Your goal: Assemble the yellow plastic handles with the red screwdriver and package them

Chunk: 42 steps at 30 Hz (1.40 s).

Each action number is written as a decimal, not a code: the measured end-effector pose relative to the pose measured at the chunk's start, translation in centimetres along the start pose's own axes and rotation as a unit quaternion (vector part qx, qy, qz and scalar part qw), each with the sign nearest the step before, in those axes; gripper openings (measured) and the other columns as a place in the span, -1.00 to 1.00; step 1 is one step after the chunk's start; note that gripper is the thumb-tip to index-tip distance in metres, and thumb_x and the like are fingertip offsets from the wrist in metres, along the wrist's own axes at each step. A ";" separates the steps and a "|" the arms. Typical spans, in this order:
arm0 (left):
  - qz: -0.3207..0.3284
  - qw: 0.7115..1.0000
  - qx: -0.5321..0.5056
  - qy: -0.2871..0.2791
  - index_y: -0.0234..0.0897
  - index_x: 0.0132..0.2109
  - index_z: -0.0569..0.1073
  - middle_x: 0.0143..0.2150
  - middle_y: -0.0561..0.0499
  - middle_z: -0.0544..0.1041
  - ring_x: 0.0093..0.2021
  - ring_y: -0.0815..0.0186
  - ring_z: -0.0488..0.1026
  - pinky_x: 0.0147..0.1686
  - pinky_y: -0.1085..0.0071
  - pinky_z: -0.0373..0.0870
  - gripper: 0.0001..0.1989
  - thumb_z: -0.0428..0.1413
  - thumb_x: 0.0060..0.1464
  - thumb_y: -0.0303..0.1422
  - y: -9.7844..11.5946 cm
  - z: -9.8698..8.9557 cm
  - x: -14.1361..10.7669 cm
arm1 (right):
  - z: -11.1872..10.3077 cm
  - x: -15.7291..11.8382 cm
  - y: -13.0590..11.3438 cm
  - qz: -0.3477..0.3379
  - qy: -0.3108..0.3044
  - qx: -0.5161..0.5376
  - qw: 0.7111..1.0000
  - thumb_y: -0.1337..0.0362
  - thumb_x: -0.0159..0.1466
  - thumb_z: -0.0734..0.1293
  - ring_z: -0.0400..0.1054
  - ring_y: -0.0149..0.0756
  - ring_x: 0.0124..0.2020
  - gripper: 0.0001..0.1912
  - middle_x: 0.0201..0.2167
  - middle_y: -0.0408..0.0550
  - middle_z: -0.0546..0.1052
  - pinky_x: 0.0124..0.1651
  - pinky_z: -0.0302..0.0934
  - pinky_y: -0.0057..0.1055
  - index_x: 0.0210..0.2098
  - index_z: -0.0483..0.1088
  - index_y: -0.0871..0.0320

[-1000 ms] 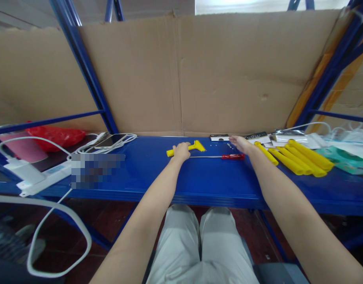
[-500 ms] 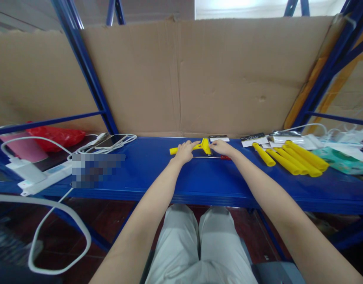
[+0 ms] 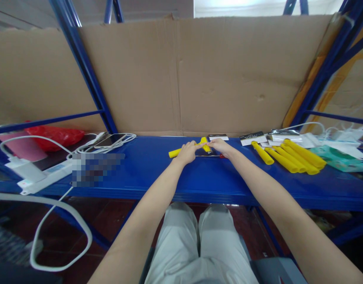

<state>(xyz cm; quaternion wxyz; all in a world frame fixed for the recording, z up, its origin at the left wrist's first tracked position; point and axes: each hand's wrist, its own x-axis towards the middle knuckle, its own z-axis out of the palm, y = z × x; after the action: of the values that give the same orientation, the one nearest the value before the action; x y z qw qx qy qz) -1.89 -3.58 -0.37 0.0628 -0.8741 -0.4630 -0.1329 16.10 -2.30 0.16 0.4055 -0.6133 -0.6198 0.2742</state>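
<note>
No text, brand or number can be read. Toward three o'clock from the middle of the view, a black-and-white card [image 3: 253, 138] bears pale marks on its dark band, too small to make out; nearer in, in the same direction, a smaller card [image 3: 218, 137] is just as illegible. Toward nine o'clock, a bluish patch [image 3: 56, 169] on the white power strip [image 3: 43, 180] is blurred, and toward half past four sits an unclear reddish mark [image 3: 281, 279]

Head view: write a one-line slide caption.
Left hand holds a yellow tool on a blue bench, with the right hand at its wider end.
</note>
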 end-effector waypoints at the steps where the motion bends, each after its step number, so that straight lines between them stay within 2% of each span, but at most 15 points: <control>1: 0.000 1.000 -0.002 0.003 0.16 0.31 0.17 0.08 -0.05 0.36 0.05 0.17 0.32 0.03 0.23 0.26 -0.36 -0.17 0.18 -0.57 0.0 0.0 0.0 | 0.0 0.0 0.0 0.004 -0.003 0.009 1.000 0.28 0.15 0.29 0.24 -0.39 -0.45 -0.79 -0.59 -0.18 0.41 -0.33 0.11 -0.46 -0.60 0.34 0.15; 5: -0.004 1.000 -0.013 0.009 0.12 0.30 0.18 0.02 -0.05 0.37 0.04 0.19 0.33 -0.01 0.27 0.27 -0.34 -0.18 0.16 -0.60 0.0 -0.3 0.0 | 0.2 0.1 0.0 0.010 -0.008 0.020 1.000 0.25 0.16 0.28 0.22 -0.40 -0.46 -0.78 -0.59 -0.18 0.39 -0.33 0.11 -0.46 -0.60 0.33 0.15; 10: -0.018 1.000 -0.023 0.007 0.10 0.29 0.22 0.05 -0.06 0.37 0.05 0.18 0.31 0.01 0.25 0.26 -0.36 -0.16 0.16 -0.59 0.0 -0.4 -0.1 | -0.4 0.8 0.3 0.023 0.016 0.039 0.999 0.24 0.18 0.30 0.32 -0.38 -0.38 -0.82 -0.49 -0.12 0.49 -0.27 0.18 -0.45 -0.52 0.37 0.17; 14: -0.031 0.999 -0.017 0.012 0.07 0.29 0.23 0.07 -0.06 0.36 0.06 0.18 0.32 0.01 0.26 0.26 -0.36 -0.16 0.16 -0.60 -0.3 -0.4 -0.2 | -3.1 1.3 0.8 0.053 0.071 0.105 0.990 0.28 0.24 0.28 0.40 -0.37 -0.35 -0.87 -0.39 -0.02 0.55 -0.31 0.24 -0.47 -0.41 0.39 0.19; 17: -0.028 0.999 -0.015 0.019 0.08 0.29 0.23 0.05 -0.06 0.36 0.04 0.18 0.33 -0.01 0.26 0.26 -0.37 -0.16 0.17 -0.60 -0.4 -0.3 -0.2 | -5.8 1.5 1.6 0.084 0.132 0.145 0.977 0.29 0.31 0.22 0.39 -0.40 -0.48 -0.84 -0.43 0.03 0.54 -0.49 0.20 -0.53 -0.31 0.39 0.21; 19: -0.024 0.999 -0.016 0.022 0.09 0.29 0.22 0.05 -0.07 0.36 0.03 0.17 0.33 -0.03 0.26 0.26 -0.37 -0.15 0.17 -0.60 -0.4 -0.2 -0.2 | -7.3 1.6 2.6 0.103 0.155 0.151 0.971 0.30 0.34 0.19 0.35 -0.44 -0.57 -0.82 -0.49 0.00 0.53 -0.57 0.16 -0.56 -0.24 0.40 0.23; 21: -0.021 0.999 -0.017 0.024 0.07 0.30 0.22 0.05 -0.08 0.35 0.02 0.16 0.33 -0.04 0.24 0.25 -0.37 -0.15 0.17 -0.61 -0.5 -0.1 -0.1 | -8.3 1.6 3.7 0.126 0.183 0.115 0.968 0.32 0.34 0.19 0.29 -0.47 -0.66 -0.81 -0.59 -0.07 0.48 -0.60 0.13 -0.57 -0.22 0.41 0.27; 24: -0.019 0.999 -0.017 0.025 0.06 0.30 0.22 0.05 -0.09 0.35 0.00 0.17 0.33 -0.05 0.24 0.25 -0.36 -0.16 0.17 -0.62 -0.5 0.0 -0.1 | -9.0 1.6 5.3 0.162 0.194 -0.045 0.966 0.34 0.30 0.22 0.24 -0.43 -0.70 -0.80 -0.72 -0.12 0.37 -0.62 0.10 -0.53 -0.30 0.46 0.29; 26: -0.019 0.999 -0.016 0.024 0.05 0.30 0.22 0.04 -0.09 0.35 -0.01 0.17 0.32 -0.06 0.24 0.25 -0.36 -0.16 0.17 -0.62 -0.6 0.0 -0.1 | -9.1 1.8 6.2 0.175 0.163 -0.179 0.954 0.32 0.25 0.27 0.32 -0.31 -0.64 -0.80 -0.75 -0.07 0.35 -0.58 0.14 -0.47 -0.38 0.50 0.29; 29: -0.017 0.999 -0.015 0.024 0.04 0.30 0.23 0.04 -0.10 0.36 -0.02 0.17 0.32 -0.07 0.23 0.25 -0.36 -0.16 0.16 -0.62 -0.6 0.0 0.0 | -9.0 2.1 7.0 0.172 0.107 -0.310 0.929 0.25 0.21 0.30 0.46 -0.13 -0.44 -0.76 -0.65 0.10 0.47 -0.44 0.24 -0.40 -0.37 0.54 0.30; 32: -0.015 0.999 -0.016 0.027 0.03 0.30 0.22 0.05 -0.10 0.35 0.00 0.17 0.32 -0.07 0.24 0.25 -0.36 -0.16 0.16 -0.62 -0.6 0.1 0.0 | -8.8 2.5 7.2 0.148 0.095 -0.368 0.913 0.18 0.20 0.30 0.49 -0.04 -0.23 -0.68 -0.42 0.26 0.56 -0.28 0.29 -0.36 -0.25 0.55 0.32; 35: -0.014 0.999 -0.016 0.028 0.02 0.31 0.21 0.05 -0.10 0.35 0.01 0.17 0.32 -0.08 0.25 0.25 -0.36 -0.15 0.16 -0.61 -0.7 0.2 0.1 | -8.6 2.4 7.0 0.126 0.091 -0.397 0.904 0.18 0.18 0.30 0.47 -0.02 -0.11 -0.63 -0.26 0.31 0.57 -0.18 0.29 -0.33 -0.16 0.54 0.33; 38: -0.013 0.999 -0.015 0.030 0.02 0.31 0.20 0.05 -0.10 0.35 -0.01 0.17 0.32 -0.08 0.25 0.25 -0.35 -0.14 0.15 -0.62 -0.8 0.3 0.1 | -8.7 1.9 6.5 0.130 0.065 -0.404 0.903 0.23 0.17 0.30 0.48 -0.05 -0.15 -0.65 -0.27 0.27 0.58 -0.18 0.29 -0.34 -0.15 0.55 0.31; 42: -0.011 0.999 -0.014 0.032 0.02 0.31 0.20 0.04 -0.10 0.35 -0.02 0.18 0.32 -0.09 0.26 0.25 -0.36 -0.15 0.16 -0.61 -0.8 0.4 0.2 | -8.9 1.3 5.7 0.115 0.020 -0.408 0.905 0.38 0.13 0.27 0.50 -0.17 -0.24 -0.67 -0.31 0.09 0.61 -0.23 0.29 -0.41 -0.16 0.57 0.19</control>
<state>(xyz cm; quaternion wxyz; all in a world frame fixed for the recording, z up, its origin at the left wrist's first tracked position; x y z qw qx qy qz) -2.39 -2.88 -0.72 0.0640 -0.8651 -0.4684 -0.1674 26.72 -1.87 0.21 0.0979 -0.7976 -0.5945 0.0296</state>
